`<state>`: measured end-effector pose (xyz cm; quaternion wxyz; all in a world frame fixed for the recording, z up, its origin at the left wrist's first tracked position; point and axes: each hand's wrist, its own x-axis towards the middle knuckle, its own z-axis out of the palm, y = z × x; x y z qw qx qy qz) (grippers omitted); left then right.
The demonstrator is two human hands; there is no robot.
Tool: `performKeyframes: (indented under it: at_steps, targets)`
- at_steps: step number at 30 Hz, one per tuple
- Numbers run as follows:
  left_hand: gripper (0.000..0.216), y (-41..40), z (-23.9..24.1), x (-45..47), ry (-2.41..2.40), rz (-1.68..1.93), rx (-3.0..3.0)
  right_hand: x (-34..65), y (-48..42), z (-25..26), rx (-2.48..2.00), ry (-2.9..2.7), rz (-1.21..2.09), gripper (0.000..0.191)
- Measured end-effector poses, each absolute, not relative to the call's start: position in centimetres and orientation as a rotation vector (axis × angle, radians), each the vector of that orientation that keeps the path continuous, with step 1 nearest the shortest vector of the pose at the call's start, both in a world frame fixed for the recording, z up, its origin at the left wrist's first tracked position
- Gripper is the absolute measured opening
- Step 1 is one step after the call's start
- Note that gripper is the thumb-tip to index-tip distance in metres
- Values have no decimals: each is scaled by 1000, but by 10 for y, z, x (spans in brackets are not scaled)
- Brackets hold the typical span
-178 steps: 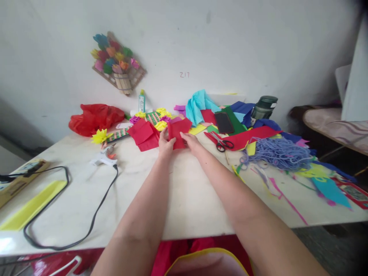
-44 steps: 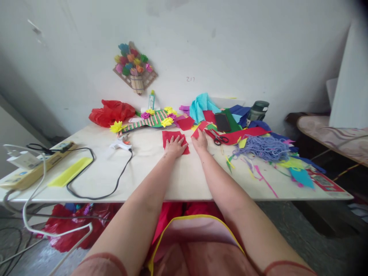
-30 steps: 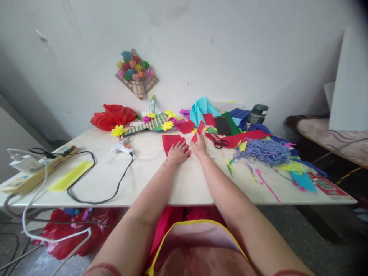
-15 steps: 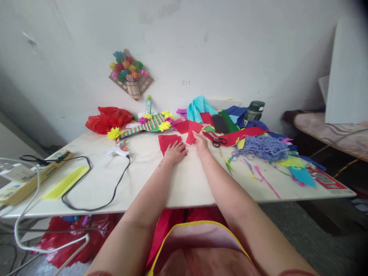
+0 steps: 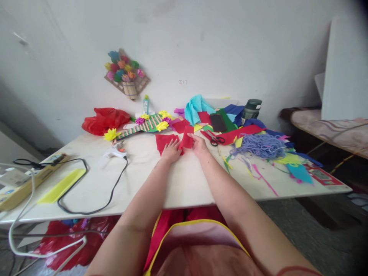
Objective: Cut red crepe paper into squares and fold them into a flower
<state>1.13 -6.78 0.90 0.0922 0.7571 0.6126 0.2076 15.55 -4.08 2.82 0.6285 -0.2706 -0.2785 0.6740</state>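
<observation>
My left hand [image 5: 171, 151] lies open with its fingers out over a red crepe paper piece [image 5: 162, 142] on the table. Its fingertips reach the lower edge of a second piece, a narrower red paper strip [image 5: 188, 134]. That strip is pinched at its right side by my right hand [image 5: 199, 145], and it looks bent or folded. Part of the paper under my left hand is hidden. Just beyond the strip lies another red sheet [image 5: 180, 125]. To the right of my right hand rest scissors [image 5: 216, 140] with black handles.
A white glue gun [image 5: 115, 151] with a black cord and a power strip [image 5: 37, 177] occupy the left. Behind stands a green, flower-trimmed craft piece [image 5: 143, 127]. On the right are a phone [image 5: 218, 122], purple yarn [image 5: 260, 145], paper scraps and a dark bottle [image 5: 252, 109].
The red strip in my right hand has come down and left towards my left hand and now looks more folded. My left hand stays on the other red piece. The view has shifted slightly.
</observation>
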Motion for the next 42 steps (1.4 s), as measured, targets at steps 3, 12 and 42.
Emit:
performKeyframes:
  at_steps: [3,12,42]
  targets:
    - [53,-62,8,3,1633,1122,1892,155,-39,26,-651,-652,1536,6]
    - [67,-67,28,3,994,1424,838,158,-38,24,-709,-798,1516,12]
    - [25,-67,19,-1,921,1537,860,159,-23,12,-832,-873,1305,20]
